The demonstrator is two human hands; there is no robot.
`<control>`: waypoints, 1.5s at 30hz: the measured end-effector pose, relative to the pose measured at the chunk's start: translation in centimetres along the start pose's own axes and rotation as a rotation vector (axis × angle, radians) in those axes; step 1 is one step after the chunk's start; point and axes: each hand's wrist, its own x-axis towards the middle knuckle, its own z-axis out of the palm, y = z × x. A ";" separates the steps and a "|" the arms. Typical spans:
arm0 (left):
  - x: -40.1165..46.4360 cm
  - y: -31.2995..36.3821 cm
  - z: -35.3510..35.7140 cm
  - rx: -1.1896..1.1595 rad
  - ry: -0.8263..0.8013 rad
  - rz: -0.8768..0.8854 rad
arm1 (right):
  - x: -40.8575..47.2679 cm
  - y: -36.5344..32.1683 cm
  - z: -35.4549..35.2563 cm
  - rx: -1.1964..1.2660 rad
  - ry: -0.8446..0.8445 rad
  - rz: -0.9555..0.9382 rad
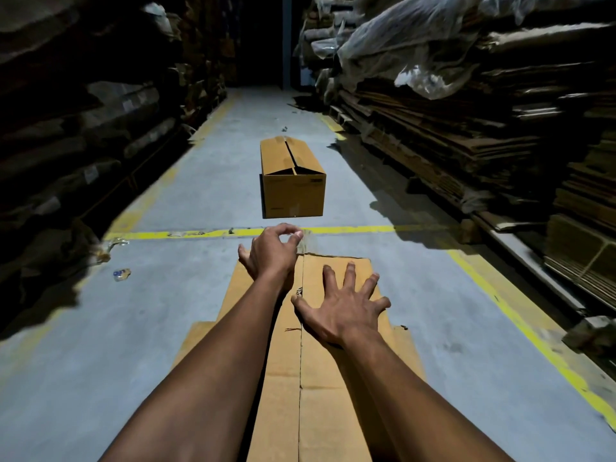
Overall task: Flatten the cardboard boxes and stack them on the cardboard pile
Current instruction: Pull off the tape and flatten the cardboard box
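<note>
Aisle floor (206, 201), dim light. Left side: dark racks of baled material (83, 135); a crumpled scrap of wrapper (121, 274) lies on the concrete well left of my work.

Left hand (270, 253): held at the far end of the flattened box (333, 378), thumb and forefinger pinched on what looks like a strip of clear packing tape (305, 238) coming off the box's far edge. The other fingers are loosely spread. The tape is faint; I cannot be sure how much of it is free.

Right hand (343, 310): fingers splayed and straight, palm pressing down on the right panel of the flattened box, just right of its centre seam. It grips nothing.

The flattened box lies on the floor directly under my forearms, its long axis running away from me, flaps out at both sides. Beyond the yellow floor line (350, 230) an upright box (293, 181) stands unflattened, top flaps closed with a gap. At far right, the cardboard pile (466, 151) sits on pallets along the aisle.

Judgement: step in hand is stripping the tape while pinning the sheet. Next: pull the tape clear, discard it, lift the sheet to the pile on the right, then take the standing box.
</note>
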 end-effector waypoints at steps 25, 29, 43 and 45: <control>0.8 -1.2 -3.9 -0.202 -0.228 -0.055 | -0.2 0.4 -1.7 0.088 -0.129 -0.007; -2.3 -1.8 -5.0 0.230 -0.264 0.122 | -1.6 -0.3 -2.9 0.126 -0.131 0.057; -12.5 5.8 -15.9 0.809 -0.938 -0.151 | -10.0 0.2 -7.2 0.020 -0.569 0.184; -14.0 6.7 -16.4 0.841 -1.031 -0.152 | -10.8 0.3 -6.4 0.081 -0.534 0.227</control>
